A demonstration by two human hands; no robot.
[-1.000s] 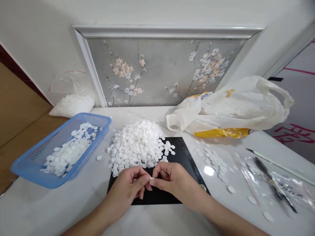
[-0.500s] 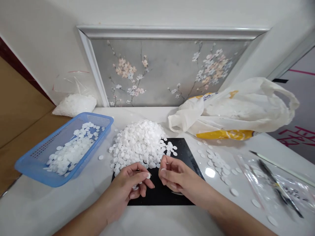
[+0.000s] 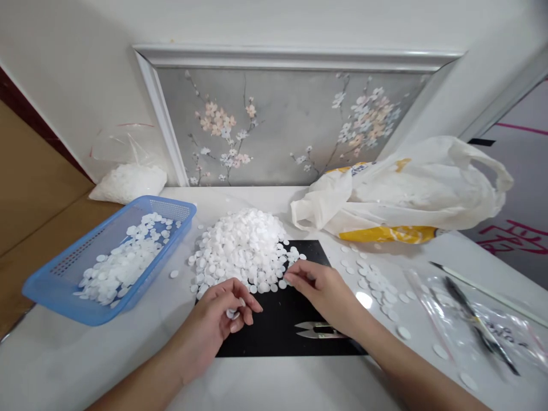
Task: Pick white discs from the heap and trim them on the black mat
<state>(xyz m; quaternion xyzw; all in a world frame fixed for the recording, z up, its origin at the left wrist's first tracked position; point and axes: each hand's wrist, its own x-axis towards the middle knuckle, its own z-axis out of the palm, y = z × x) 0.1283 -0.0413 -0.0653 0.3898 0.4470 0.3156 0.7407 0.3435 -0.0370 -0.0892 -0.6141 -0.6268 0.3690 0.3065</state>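
Observation:
A heap of small white discs (image 3: pixel 242 245) lies partly on a black mat (image 3: pixel 269 325). My left hand (image 3: pixel 225 311) is curled over the mat's left front, with a few white discs (image 3: pixel 232 314) tucked in its bent fingers. At the heap's right front edge is my right hand (image 3: pixel 319 285), thumb and forefinger pinched close to a loose disc (image 3: pixel 282 283). Whether anything sits between those fingertips is hidden. Thread snips (image 3: pixel 319 330) rest on the mat below my right wrist, blades pointing left.
To the left stands a blue basket (image 3: pixel 171 202) with white discs inside. Behind it is a clear bag (image 3: pixel 132 181) of white pieces. On the right are a white plastic bag (image 3: pixel 398 194), scattered discs (image 3: pixel 381 291), a zip bag (image 3: pixel 454 325) and a black pen (image 3: pixel 482 325).
My right hand has moved up and right to the heap's edge, uncovering the snips. The disc at my left thumb tip no longer shows there.

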